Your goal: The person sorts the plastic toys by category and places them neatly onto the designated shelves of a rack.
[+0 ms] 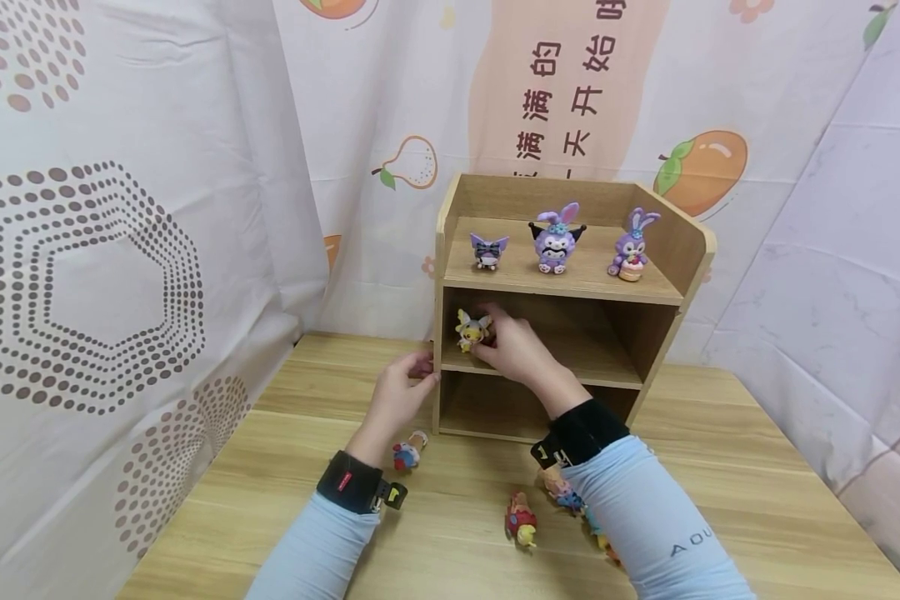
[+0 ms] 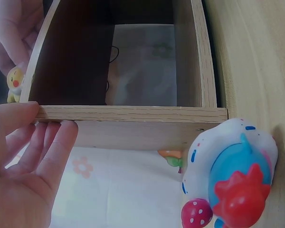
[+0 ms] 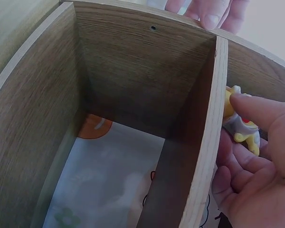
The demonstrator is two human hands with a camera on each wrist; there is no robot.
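The person's right hand [image 1: 521, 346] pinches a small yellow figure with a grey hood [image 1: 471, 332] between thumb and fingers, at the left end of the middle tier of a light wood-grain cabinet [image 1: 690, 258]. The left hand [image 1: 401, 387] pinches the front edge of the cabinet's left side, which should help steady it. To seat the figure well, the right hand would best check that its base is flat, loosen gently, and back straight out without brushing it. Above stand three purple figures with pointed or long ears [image 1: 555, 242]; a red-and-yellow figure [image 1: 521, 521] lies on the wood-grain table [image 1: 270, 500].
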